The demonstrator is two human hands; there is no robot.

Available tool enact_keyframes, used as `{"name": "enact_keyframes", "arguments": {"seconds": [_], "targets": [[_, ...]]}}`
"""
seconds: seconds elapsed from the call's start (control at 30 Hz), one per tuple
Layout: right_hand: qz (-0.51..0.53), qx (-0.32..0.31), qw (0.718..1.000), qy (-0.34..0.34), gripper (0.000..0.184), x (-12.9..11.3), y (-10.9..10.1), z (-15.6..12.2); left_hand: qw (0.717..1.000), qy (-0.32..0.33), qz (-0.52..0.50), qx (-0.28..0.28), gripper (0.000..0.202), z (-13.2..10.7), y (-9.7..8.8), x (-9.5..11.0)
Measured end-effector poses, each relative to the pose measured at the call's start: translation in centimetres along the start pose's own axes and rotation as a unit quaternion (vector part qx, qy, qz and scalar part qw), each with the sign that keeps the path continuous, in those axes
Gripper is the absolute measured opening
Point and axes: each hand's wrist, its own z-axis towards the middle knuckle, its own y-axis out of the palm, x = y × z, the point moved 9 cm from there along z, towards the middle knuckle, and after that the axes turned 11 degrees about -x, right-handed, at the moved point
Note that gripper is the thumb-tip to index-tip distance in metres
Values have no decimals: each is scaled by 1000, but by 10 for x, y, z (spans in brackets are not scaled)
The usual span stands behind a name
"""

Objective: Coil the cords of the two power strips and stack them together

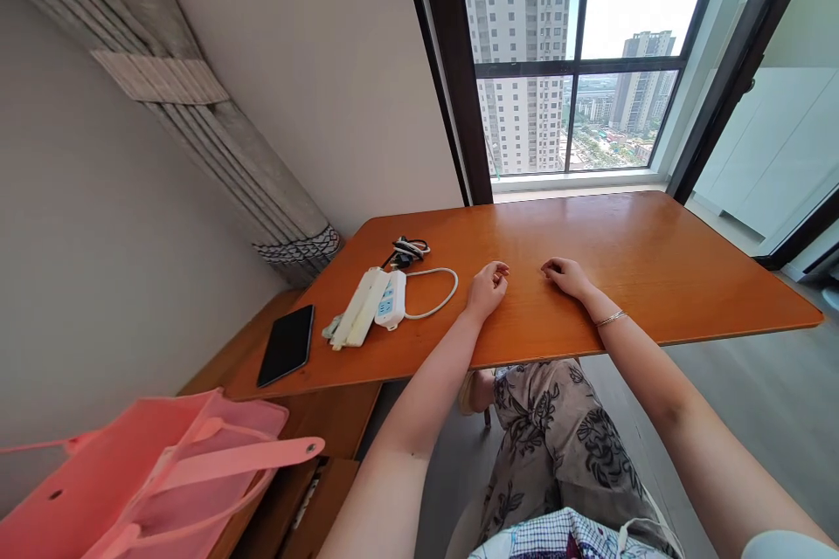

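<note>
My left hand (488, 289) rests on the wooden table (570, 227) with its fingers loosely curled in, and I see nothing in it. To its right, a short gap away, my right hand (567, 276) lies on the same tabletop, fingers also bent inward around nothing visible. A thin bracelet (612, 318) circles the right wrist. Nearest to the left hand is the looped white cable of a white power strip (391, 300) with blue socket faces. Against that strip lies a long cream-coloured object (359, 307) whose kind I cannot make out.
A coiled cord with a black plug (407, 251) lies behind the power strip. A black tablet (287, 345) is at the table's left end. A pink bag (163, 472) stands at lower left, below a gathered curtain (262, 183). A window (577, 61) is beyond the far edge.
</note>
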Motion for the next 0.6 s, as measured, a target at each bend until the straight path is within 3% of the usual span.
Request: {"name": "enact_keyframes", "arguments": {"seconds": [0.6], "targets": [[-36, -16, 999, -6, 16, -7, 1, -2, 1000, -1, -15, 5, 19, 0, -2, -2]]}}
